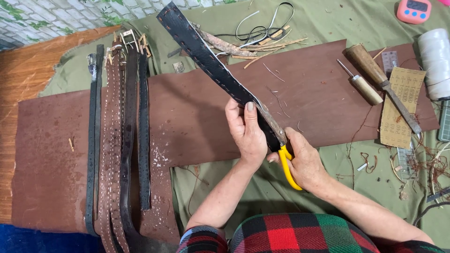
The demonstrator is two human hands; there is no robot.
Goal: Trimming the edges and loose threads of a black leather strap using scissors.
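My left hand (244, 131) grips a long black leather strap (206, 54) with stitch holes, held slanting up toward the far left. My right hand (304, 161) is closed on yellow-handled scissors (287, 164), whose rusty blades (271, 121) run along the strap's right edge. A thin trimmed sliver of leather (220, 44) curls off the strap's edge higher up. Both hands hover over a large brown leather sheet (197, 107) spread on a green cloth (262, 187).
Several finished belts with buckles (119, 136) lie side by side at left. At right lie an awl (361, 82), a wooden-handled chisel (382, 79), sandpaper (401, 107), a white thread spool (435, 63) and thread scraps (422, 164). A pink timer (413, 10) and cords (262, 26) sit at the back.
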